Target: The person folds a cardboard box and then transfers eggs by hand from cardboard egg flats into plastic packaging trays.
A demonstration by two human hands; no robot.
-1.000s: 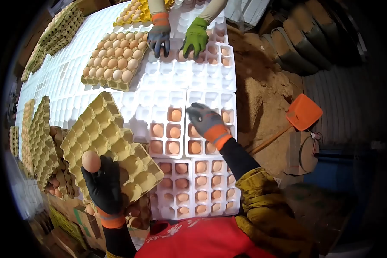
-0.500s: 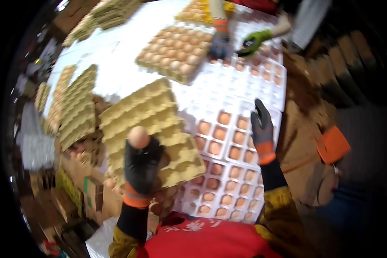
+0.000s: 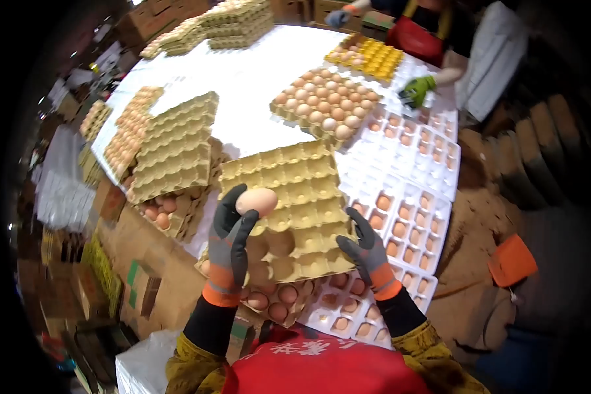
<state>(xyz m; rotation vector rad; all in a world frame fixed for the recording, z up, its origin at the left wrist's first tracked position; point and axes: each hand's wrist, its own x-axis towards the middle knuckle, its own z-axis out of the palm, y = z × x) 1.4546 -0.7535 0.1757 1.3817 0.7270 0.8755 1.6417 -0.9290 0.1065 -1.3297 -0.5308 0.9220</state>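
Observation:
A brown egg (image 3: 257, 202) is pinched in the fingertips of my left hand (image 3: 228, 240), gloved in grey and black with an orange cuff. It is above a yellowish pulp egg tray (image 3: 302, 190) whose far cups are bare; several shaded eggs (image 3: 280, 244) show at its near left. My right hand (image 3: 368, 253) has its fingers apart beside the tray's right edge; whether it touches the edge I cannot tell. Under this tray are more eggs (image 3: 279, 303) in another pulp tray. White plastic trays (image 3: 387, 177) with eggs in several cells lie along the right.
A full egg tray (image 3: 325, 102) and a yellow tray (image 3: 379, 60) stand farther back. Pulp trays (image 3: 177, 141) lean over eggs at left, with stacked trays (image 3: 240, 23) at the back. Across the table, a co-worker's green-gloved hand (image 3: 417, 90) is over the white trays.
My right hand has moved from the white trays to the pulp tray's right edge. The egg stays in my left hand. The co-worker's grey-gloved hand has moved away to the back, and the view has shifted.

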